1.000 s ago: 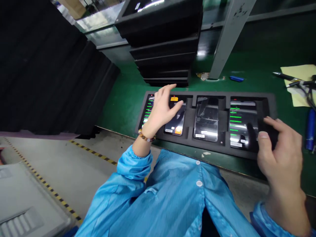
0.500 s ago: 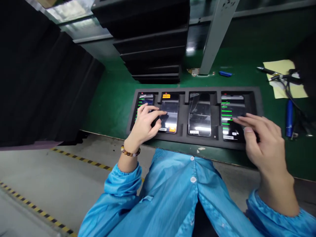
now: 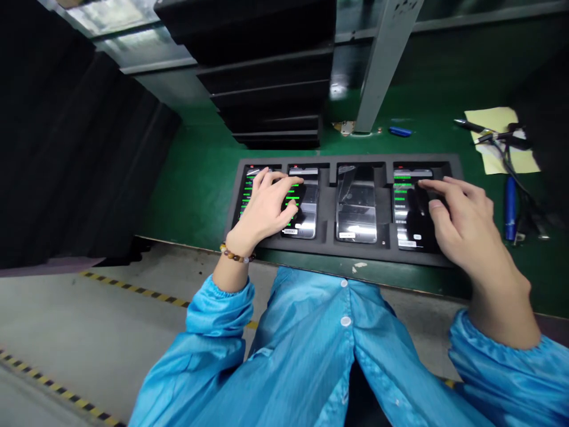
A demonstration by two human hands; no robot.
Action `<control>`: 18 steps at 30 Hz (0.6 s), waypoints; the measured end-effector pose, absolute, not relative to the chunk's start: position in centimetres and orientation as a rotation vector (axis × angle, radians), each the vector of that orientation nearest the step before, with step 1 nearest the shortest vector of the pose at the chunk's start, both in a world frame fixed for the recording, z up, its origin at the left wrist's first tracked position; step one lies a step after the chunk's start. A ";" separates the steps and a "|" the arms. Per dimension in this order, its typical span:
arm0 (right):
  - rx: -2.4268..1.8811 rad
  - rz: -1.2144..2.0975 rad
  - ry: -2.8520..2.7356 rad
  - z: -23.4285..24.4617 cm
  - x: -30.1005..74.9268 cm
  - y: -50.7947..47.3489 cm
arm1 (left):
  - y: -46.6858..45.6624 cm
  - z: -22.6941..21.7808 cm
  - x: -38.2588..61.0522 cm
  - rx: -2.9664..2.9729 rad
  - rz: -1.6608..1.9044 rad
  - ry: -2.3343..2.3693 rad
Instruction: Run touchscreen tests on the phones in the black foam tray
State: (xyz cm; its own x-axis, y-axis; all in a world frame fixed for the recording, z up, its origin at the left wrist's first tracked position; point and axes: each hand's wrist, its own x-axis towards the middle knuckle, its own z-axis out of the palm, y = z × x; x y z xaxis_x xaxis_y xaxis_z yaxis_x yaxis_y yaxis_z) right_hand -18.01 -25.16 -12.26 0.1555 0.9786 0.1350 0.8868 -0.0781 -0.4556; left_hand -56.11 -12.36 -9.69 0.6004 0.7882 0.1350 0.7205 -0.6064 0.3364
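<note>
Several smartphones lie face up in a row in the pockets of a dark foam tray (image 3: 328,207). My left hand (image 3: 264,207) is open over the two left phones, its index fingertip at the upper screen of the second phone (image 3: 309,204), which shows green text lines. The leftmost phone (image 3: 245,198), also with green lines, is partly covered by that hand. A third phone (image 3: 356,201) has a dark, reflecting screen. On the right, my right hand (image 3: 464,222) is open, its index fingertip at the upper screen of the rightmost phone (image 3: 406,216). Neither hand holds anything.
Behind the tray rises a stack of black trays (image 3: 275,89), beside a grey metal post (image 3: 384,65). A blue pen cap (image 3: 400,131) lies near the post. Yellow paper (image 3: 493,118), cables and a blue pen-like tool (image 3: 510,207) are at the right of the green table (image 3: 204,160).
Both index fingers have moved up their screens. The second phone's screen has gone from orange blocks to green lines; some lines on the rightmost phone have turned from green to white.
</note>
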 end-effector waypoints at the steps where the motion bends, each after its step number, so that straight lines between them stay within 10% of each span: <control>1: -2.006 0.293 -1.769 -12.2 -18.0 -24.9 | -12.2 -9.6 -56.0 2.583 0.398 1.240; 18: -1.742 0.149 -1.767 -12.8 -18.5 -31.0 | -17.3 -9.2 -63.7 2.413 0.772 1.465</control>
